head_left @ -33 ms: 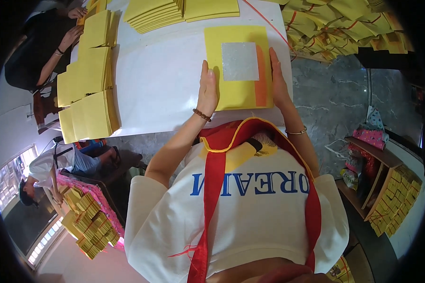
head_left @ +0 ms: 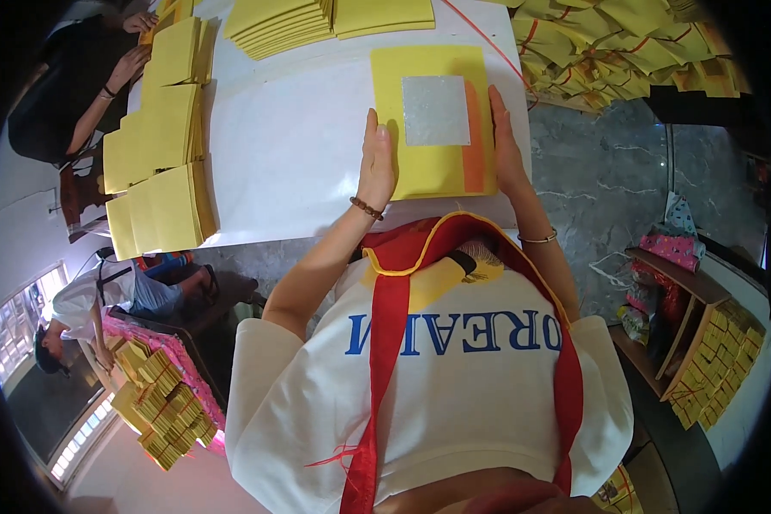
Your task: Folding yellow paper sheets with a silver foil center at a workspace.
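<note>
A neat stack of yellow paper [head_left: 388, 77] lies near the front right of the white table, with a silver square [head_left: 435, 111] and an orange strip [head_left: 473, 171] on its top sheet. Flat along the stack's left side stands my left hand [head_left: 376, 158], its fingers stretched out and pointing away from me. My right hand [head_left: 505, 141] is upright at the right side, fingers straight too. The stack sits between my two palms, and neither hand curls round it. How firmly the palms touch its edges is hard to see.
Folded yellow paper bundles [head_left: 171, 128] line the table's left edge; more paper stacks [head_left: 278, 26] lie at the back. A red cord [head_left: 480, 34] crosses the back right corner. Tied yellow bundles [head_left: 617, 43] pile up beyond. Another person's hands [head_left: 133, 60] work at the far left.
</note>
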Motion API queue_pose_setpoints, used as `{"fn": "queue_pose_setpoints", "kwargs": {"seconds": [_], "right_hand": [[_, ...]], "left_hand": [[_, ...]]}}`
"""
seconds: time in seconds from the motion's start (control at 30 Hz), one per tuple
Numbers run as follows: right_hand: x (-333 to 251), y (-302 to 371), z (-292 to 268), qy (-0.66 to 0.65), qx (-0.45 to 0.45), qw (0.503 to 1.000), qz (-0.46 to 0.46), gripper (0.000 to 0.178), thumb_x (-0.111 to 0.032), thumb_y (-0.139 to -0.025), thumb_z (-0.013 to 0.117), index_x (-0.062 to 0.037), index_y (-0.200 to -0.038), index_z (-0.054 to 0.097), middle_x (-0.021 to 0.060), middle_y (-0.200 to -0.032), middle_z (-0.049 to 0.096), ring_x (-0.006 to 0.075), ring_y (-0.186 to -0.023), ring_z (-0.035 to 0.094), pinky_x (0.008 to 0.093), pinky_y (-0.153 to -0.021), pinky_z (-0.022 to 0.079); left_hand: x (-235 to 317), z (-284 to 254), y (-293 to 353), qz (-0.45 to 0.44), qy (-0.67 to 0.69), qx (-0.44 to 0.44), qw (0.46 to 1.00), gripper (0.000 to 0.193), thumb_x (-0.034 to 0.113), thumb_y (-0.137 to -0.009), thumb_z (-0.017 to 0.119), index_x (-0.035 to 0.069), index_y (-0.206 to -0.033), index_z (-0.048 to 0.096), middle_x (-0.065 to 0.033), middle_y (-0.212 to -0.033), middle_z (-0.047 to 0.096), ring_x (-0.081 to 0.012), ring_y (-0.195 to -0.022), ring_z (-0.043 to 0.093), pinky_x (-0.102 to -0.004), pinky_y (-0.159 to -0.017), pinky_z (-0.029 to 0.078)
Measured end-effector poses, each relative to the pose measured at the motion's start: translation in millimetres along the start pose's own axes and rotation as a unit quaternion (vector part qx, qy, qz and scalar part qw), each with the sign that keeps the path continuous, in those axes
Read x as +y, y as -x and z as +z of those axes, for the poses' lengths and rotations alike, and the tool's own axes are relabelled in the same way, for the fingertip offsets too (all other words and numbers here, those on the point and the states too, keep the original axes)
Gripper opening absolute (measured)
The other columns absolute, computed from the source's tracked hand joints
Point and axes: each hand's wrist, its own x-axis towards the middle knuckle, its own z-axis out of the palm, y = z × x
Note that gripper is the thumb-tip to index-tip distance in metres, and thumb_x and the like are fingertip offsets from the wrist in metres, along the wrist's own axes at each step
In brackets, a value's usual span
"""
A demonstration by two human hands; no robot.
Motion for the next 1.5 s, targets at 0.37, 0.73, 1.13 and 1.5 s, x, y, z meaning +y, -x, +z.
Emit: {"fn": "queue_pose_setpoints", "kwargs": {"seconds": [0.37, 0.73, 1.13, 1.5], "right_hand": [[-4, 20, -30, 0.081, 0.046, 0.994, -0.048, 0.047, -0.034, -0.098, 0.024, -0.0042, -0.128, 0.043, 0.0099, -0.129, 0.047, 0.0222, -0.126, 0.034, 0.036, -0.106, 0.022], [8, 43, -19, 0.033, 0.099, 0.994, -0.025, 0.046, -0.033, -0.097, 0.027, -0.0029, -0.13, 0.039, 0.0089, -0.132, 0.043, 0.0202, -0.122, 0.039, 0.0347, -0.1, 0.029], [-30, -65, -32, 0.267, -0.005, 0.939, -0.217, 0.043, -0.032, -0.097, 0.028, -0.0026, -0.12, 0.05, 0.0093, -0.121, 0.052, 0.0194, -0.114, 0.046, 0.0332, -0.098, 0.032], [-46, -157, 22, 0.571, -0.205, 0.794, 0.045, 0.064, -0.056, -0.09, 0.023, -0.0048, -0.116, 0.053, 0.0152, -0.113, 0.057, 0.0311, -0.105, 0.051, 0.0395, -0.091, 0.036]], "left_hand": [[30, -13, 12, 0.165, -0.204, -0.035, 0.964, 0.047, 0.023, -0.078, 0.064, 0.002, -0.118, 0.049, -0.0177, -0.119, 0.048, -0.0331, -0.11, 0.042, -0.0413, -0.092, 0.032], [31, -8, 26, 0.189, -0.398, -0.22, 0.87, 0.1, 0.037, -0.052, 0.082, 0.015, -0.136, 0.032, -0.0213, -0.14, 0.023, -0.0438, -0.13, 0.016, -0.06, -0.097, 0.019], [45, -3, 30, 0.205, -0.447, -0.192, 0.85, 0.091, 0.046, -0.055, 0.077, 0.02, -0.133, 0.039, -0.0152, -0.139, 0.029, -0.0411, -0.13, 0.019, -0.0636, -0.096, 0.011], [45, 22, 23, 0.247, -0.458, -0.214, 0.827, 0.083, 0.054, -0.061, 0.068, 0.026, -0.134, 0.038, -0.0121, -0.134, 0.036, -0.0346, -0.127, 0.029, -0.0622, -0.096, 0.017]]}}
